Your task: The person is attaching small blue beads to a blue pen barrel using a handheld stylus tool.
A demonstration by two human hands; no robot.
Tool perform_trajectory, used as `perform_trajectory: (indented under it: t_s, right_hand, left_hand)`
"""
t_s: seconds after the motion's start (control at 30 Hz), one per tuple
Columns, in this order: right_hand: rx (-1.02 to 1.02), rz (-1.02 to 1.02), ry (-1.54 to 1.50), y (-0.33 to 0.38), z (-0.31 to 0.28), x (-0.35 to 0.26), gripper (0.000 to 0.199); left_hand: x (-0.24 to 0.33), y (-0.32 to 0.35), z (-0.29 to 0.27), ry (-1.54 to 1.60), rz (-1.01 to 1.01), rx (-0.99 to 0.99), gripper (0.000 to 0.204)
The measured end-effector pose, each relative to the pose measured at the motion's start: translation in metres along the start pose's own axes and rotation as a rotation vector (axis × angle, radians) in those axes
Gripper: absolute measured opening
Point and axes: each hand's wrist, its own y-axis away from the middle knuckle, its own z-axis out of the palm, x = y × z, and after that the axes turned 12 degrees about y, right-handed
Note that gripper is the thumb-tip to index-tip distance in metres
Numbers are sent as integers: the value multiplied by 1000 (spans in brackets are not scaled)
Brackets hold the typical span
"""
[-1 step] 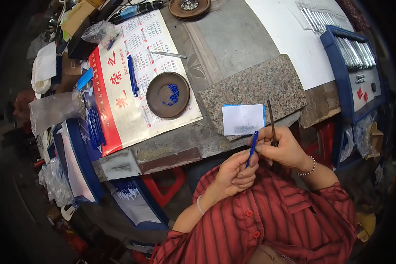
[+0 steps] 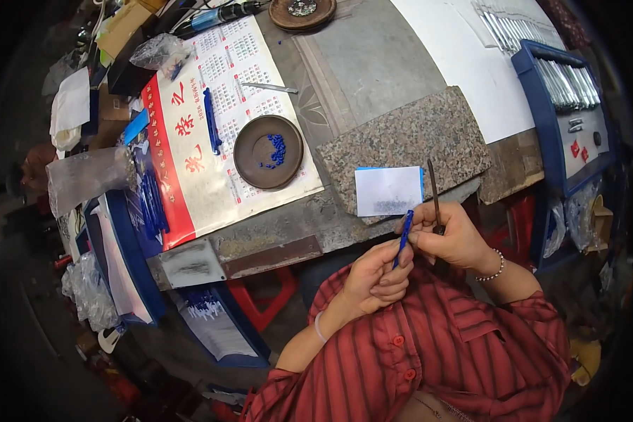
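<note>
My left hand [image 2: 381, 278] pinches a slim, deep-blue stick [image 2: 404, 235] between thumb and fingers, its top end pointing up and away from me. Close against it on the right, my right hand [image 2: 446, 235] is closed round a thin dark rod-like tool [image 2: 432, 186] that stands nearly upright. The thumb and fingertips of that hand meet at the upper part of the stick; what exactly they pinch there is too small to tell. Just beyond both hands, a white paper pad [image 2: 389, 190] with grey smudges lies over a blue sheet on the table edge.
A speckled stone slab [image 2: 408, 133] lies behind the pad. To the left, a brown dish [image 2: 246, 158] of small blue pieces rests on a calendar sheet [image 2: 225, 190], near blue sticks [image 2: 210, 119] and tweezers [image 2: 271, 87]. A blue tray [image 2: 555, 133] of silvery sticks stands at the right.
</note>
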Motion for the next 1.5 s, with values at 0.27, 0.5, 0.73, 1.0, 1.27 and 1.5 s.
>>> perform_trajectory:
  t_s: [0.27, 0.5, 0.73, 1.0, 1.27, 1.5]
  right_hand:
    - [20, -35, 2, 4, 4, -6, 6]
    - [-10, -52, -72, 4, 5, -2, 7]
    - [27, 17, -43, -3, 6, 1, 6]
    - [415, -377, 723, 0, -12, -5, 28]
    - [212, -410, 1201, 3, -10, -4, 54]
    - [157, -573, 1560, -5, -10, 4, 50]
  left_hand:
    - [-3, 2, 9, -156, 63, 24, 28]
    - [-7, 4, 9, -334, 107, 89, 26]
    - [-11, -4, 6, -533, 286, 175, 28]
    - [-11, -25, -9, -1153, 763, 462, 28]
    - [-11, -29, -11, -1110, 778, 517, 28]
    - [-10, -32, -14, -1057, 731, 546, 29]
